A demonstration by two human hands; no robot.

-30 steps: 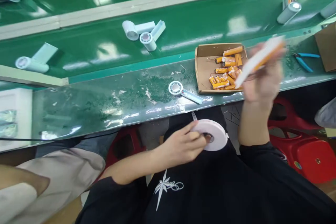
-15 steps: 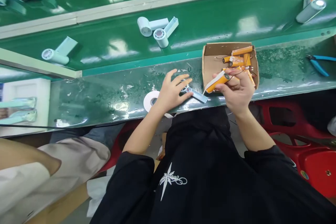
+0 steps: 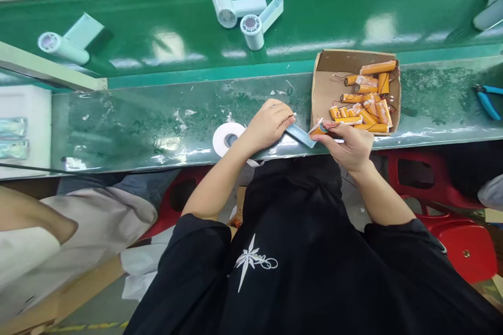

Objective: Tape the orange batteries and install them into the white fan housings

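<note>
My right hand [image 3: 349, 145] pinches an orange battery cell [image 3: 323, 129] between thumb and fingertips; it is a smooth cylinder with a white strip at its tip and thin wires trailing off it. A moment ago I held this cell higher, over the box; now it sits low at the bench edge, its tip almost touching the pale blue handle piece [image 3: 301, 136]. My left hand [image 3: 267, 126] was spread flat over that piece; now its fingers are curled and pressed down on the round end, hiding it, so only the flat, slim handle shows between my two hands. I judge the cell is being brought to the handle for fitting.

Just behind my left wrist lies a white tape roll [image 3: 227, 137], matte, flat on the bench [image 3: 149, 125], whose glossy green surface is scuffed and flecked white. Just beyond my right fingers stands an open cardboard box [image 3: 326, 91] heaped with more orange cells. Farther off, a shiny green conveyor belt [image 3: 334, 15] carries pale plastic fan housings [image 3: 245, 13]. Blue-handled pliers [image 3: 487, 99] lie well to the right.
</note>
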